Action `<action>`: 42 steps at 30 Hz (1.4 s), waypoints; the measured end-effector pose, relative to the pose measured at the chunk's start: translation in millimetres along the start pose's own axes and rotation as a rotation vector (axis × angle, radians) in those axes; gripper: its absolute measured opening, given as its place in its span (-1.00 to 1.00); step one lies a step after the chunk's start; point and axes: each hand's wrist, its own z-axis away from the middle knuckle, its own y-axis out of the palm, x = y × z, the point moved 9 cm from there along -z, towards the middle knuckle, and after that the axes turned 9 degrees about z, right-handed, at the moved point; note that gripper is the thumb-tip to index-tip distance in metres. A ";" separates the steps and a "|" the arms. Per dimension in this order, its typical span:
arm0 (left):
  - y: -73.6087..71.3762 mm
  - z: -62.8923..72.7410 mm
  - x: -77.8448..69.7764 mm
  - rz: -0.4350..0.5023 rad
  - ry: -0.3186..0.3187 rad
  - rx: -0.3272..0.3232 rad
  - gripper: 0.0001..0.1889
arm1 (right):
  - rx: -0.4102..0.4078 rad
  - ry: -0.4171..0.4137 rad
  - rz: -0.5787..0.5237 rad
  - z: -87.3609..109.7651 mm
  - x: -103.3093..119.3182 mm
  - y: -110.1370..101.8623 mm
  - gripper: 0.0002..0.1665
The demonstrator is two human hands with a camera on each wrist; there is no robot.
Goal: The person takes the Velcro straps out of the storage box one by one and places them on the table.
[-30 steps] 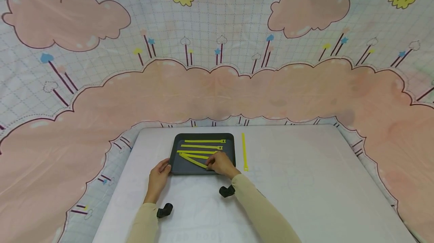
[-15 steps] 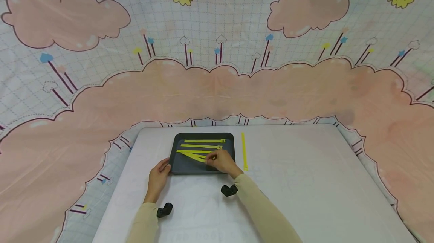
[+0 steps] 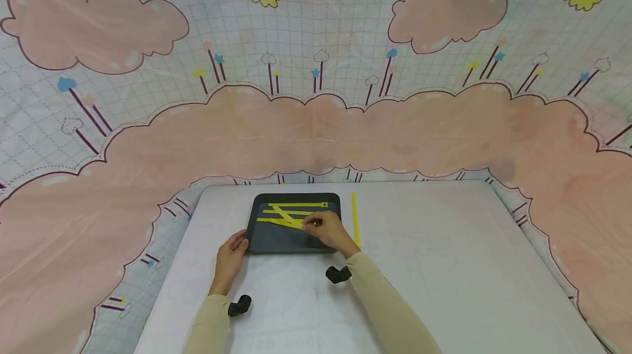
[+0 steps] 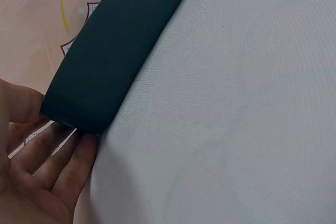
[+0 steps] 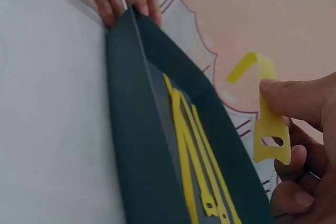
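My left hand (image 3: 231,259) holds the near left corner of a dark tray (image 3: 281,241), the thumb at its rim and the fingers against its outside. In the right wrist view my right hand (image 5: 310,103) pinches a yellow hook-and-loop cable tie (image 5: 268,111) between thumb and fingers, close to its slotted end. The tie's free tail bends over above the tray. Beneath it several more yellow cable ties (image 5: 184,145) lie in the tray, some overlapping; in the head view the right hand covers parts of them.
One more yellow cable tie (image 3: 355,211) lies on the white tabletop (image 3: 469,266), just right of the tray. Behind the table hangs a printed cloth (image 3: 296,140) with clouds. A black wrist camera (image 3: 240,305) sits on each wrist.
My right hand has lifted the cable tie off the tray floor, moving slightly back and to the right. The tie's tail has swung toward the tray's far side. My left hand stays put.
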 end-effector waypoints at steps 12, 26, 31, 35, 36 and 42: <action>0.2 0.8 -0.8 0.007 -0.013 0.007 -0.59 | -0.111 0.003 -0.115 10.3 -0.8 -35.6 -0.88; 0.3 0.0 0.8 -0.008 -0.015 0.002 -0.60 | -0.276 0.009 -0.197 35.7 2.4 -83.9 -0.86; 0.2 -1.2 1.3 -0.016 -0.008 -0.001 -0.59 | -0.298 0.059 -0.195 49.0 8.2 -101.7 -0.84; 0.3 -1.7 3.5 -0.013 -0.015 0.000 -0.59 | -0.322 0.130 -0.226 47.2 -21.1 -100.9 -0.83; 0.1 -1.6 3.7 -0.015 -0.016 -0.001 -0.59 | -0.330 0.142 -0.235 46.6 -28.5 -100.8 -0.84; 1.4 -2.8 6.5 -0.021 -0.020 0.008 -0.58 | -0.387 0.168 -0.302 51.0 -57.8 -104.7 -0.81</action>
